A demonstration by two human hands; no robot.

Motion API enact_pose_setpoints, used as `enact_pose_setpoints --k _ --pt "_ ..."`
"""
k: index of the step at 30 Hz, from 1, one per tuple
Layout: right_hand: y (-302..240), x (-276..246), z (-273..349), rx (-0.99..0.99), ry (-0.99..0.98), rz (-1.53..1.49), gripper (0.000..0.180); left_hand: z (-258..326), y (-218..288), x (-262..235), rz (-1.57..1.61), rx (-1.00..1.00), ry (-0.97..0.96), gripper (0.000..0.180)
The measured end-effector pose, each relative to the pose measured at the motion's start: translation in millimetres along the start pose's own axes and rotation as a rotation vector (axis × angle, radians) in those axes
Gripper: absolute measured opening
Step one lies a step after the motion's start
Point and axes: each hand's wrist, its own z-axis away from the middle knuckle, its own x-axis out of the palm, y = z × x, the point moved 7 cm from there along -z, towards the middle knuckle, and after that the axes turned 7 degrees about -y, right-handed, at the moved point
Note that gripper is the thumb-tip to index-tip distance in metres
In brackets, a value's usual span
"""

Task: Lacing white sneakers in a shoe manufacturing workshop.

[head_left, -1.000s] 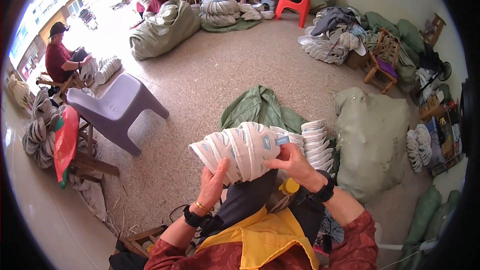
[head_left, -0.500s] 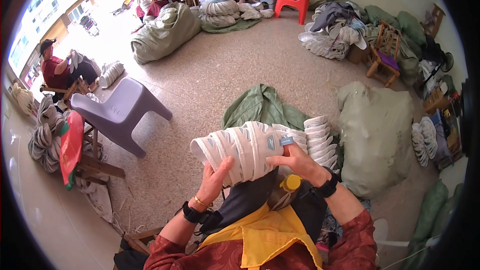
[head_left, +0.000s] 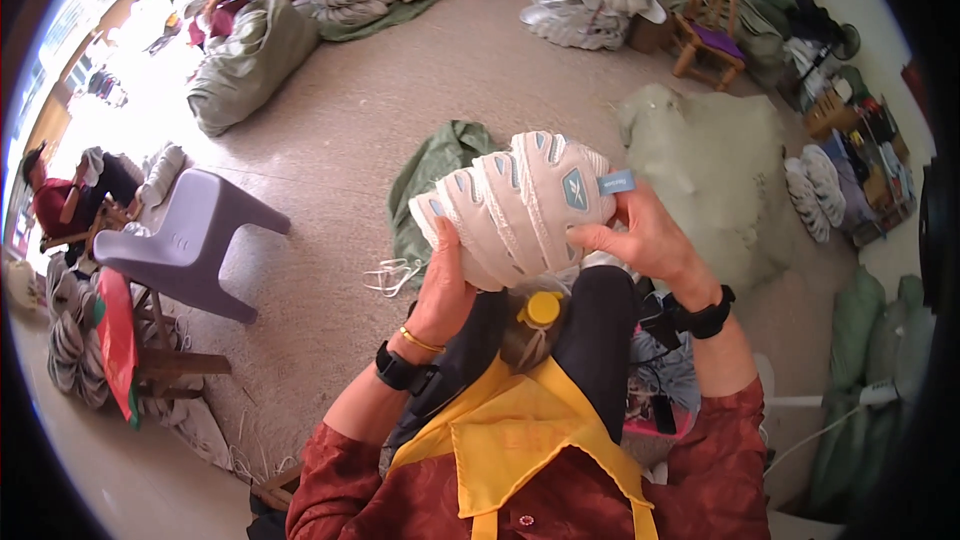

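Held over my knees is a stack of nested white shoe uppers [head_left: 490,215], with grey-blue patches and a small blue tab at its right end. My left hand [head_left: 443,290] grips the lower left of the stack, thumb up along its near face. At the right end, my right hand [head_left: 655,240] clasps it, thumb on the front and fingers partly hidden behind. Below the stack, between my thighs, stands a bottle with a yellow cap [head_left: 541,310]. A yellow apron [head_left: 510,430] covers my lap.
A green cloth sack [head_left: 420,180] lies on the floor beyond the stack. To the right sits a big full sack [head_left: 710,180]; to the left, a grey plastic chair [head_left: 205,230]. Two co-workers in red sit far left. A wooden chair [head_left: 710,25] and shoe-part piles [head_left: 585,15] are farther back.
The stack has come up higher in view and tilted, its right end raised, with both hands still on it. My view has shifted right. The neighbouring row of uppers at right no longer shows.
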Motion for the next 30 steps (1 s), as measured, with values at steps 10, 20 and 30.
enact_pose_setpoints --k 10,20,30 --pt "25 -25 55 0.222 -0.002 0.146 0.046 -7 -90 34 0.254 -0.098 -0.101 0.067" --pt "33 -14 62 0.104 -0.024 0.249 0.055 8 -113 41 0.453 -0.159 -0.131 0.068" --pt "5 -1 68 -0.001 0.018 0.539 0.059 14 -116 37 0.437 -0.178 -0.091 0.067"
